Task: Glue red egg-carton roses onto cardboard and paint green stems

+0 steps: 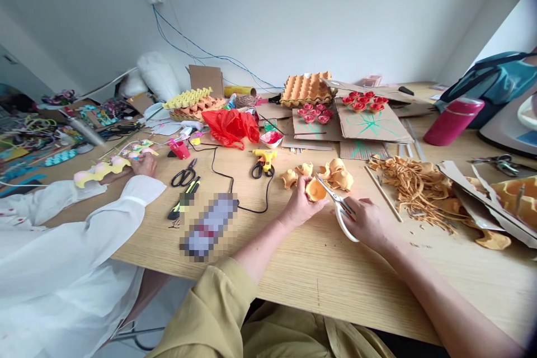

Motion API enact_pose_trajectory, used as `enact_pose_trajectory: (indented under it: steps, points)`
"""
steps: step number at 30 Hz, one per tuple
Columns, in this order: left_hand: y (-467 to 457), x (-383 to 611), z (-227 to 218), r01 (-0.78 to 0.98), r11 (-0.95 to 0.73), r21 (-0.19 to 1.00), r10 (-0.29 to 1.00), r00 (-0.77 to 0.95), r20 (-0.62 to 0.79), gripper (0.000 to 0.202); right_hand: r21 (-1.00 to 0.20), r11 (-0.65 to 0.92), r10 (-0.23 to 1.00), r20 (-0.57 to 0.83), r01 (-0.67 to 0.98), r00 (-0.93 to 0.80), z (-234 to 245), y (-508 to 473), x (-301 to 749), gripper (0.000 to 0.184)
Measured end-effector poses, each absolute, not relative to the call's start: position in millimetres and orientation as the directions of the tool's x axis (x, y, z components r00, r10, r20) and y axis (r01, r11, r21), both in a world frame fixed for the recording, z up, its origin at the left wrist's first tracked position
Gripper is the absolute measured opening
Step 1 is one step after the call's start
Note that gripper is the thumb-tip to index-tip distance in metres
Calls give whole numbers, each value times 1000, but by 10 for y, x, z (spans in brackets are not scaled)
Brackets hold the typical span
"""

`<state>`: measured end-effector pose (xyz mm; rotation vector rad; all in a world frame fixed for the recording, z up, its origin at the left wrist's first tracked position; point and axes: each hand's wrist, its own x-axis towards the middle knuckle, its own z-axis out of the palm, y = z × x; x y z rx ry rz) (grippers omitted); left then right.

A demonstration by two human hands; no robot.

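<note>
My left hand (300, 206) pinches an orange egg-carton cup (315, 190), its hollow side facing me. In my right hand (367, 222) is a pair of white-handled scissors (344, 218), my fingers wrapped round the handles. The blades reach the cup's upper right rim; whether they are parted there I cannot tell. Just behind my hands lie several more cut egg-carton cups (338, 173). A yellow glue gun (264, 160) stands beyond my left hand, with black-handled scissors under it.
At left a co-worker's hand (145, 165) is near a painted carton strip (103, 170). Carton scraps (419, 193) and a thin stick (384, 194) lie at right. Red paper flowers (364, 102) sit on cardboard (371, 123) behind. A pink bottle (453, 122) stands at back right.
</note>
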<state>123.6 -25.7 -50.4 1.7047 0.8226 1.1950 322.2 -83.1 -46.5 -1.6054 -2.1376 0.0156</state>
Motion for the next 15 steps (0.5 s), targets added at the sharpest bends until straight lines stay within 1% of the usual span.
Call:
enact_pose_trajectory:
  steps: [6, 10, 15]
  points:
    - [-280, 1207, -507, 152, -501, 852, 837, 336, 432, 51, -300, 315, 914, 351, 901, -202, -464, -825, 3222, 27]
    - [-325, 1224, -474, 236, -529, 815, 826, 362, 431, 48, -309, 333, 911, 348, 891, -220, -468, -821, 3222, 26]
    - [-365, 1253, -451, 250, -542, 802, 818, 375, 436, 49, -320, 354, 908, 344, 879, -241, -483, -818, 3224, 25]
